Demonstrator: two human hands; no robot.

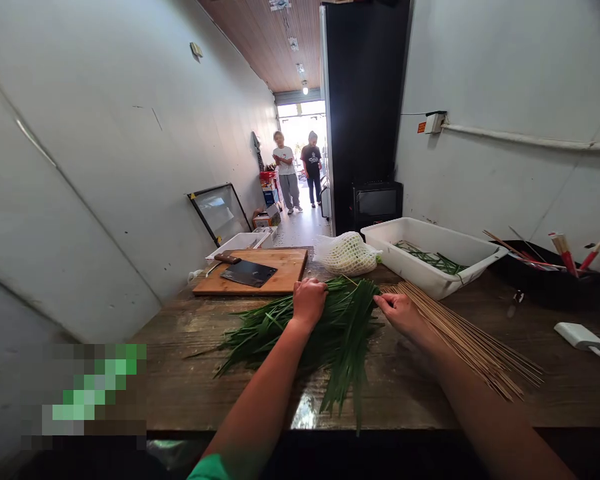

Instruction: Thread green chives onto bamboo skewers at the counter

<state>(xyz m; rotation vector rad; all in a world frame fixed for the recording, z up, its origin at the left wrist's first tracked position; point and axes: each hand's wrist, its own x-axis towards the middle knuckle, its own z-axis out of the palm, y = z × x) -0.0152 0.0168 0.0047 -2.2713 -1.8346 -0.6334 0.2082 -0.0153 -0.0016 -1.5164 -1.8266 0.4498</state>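
A loose heap of long green chives lies across the wooden table. My left hand is closed over the heap's upper part, its fingers curled on chives. A separate bunch of chives hangs down between my hands towards the table's front edge. From its upper left a thin bamboo skewer pokes out. My right hand pinches at the bunch's upper right side, apparently on the skewer; the fingertips partly hide it. Right beside that hand lies a spread bundle of bamboo skewers.
A cleaver rests on a cutting board at the back left. Behind the chives are a net-wrapped bundle and a white tub holding some chives. A black tray and white adapter sit right. Two people stand near the doorway.
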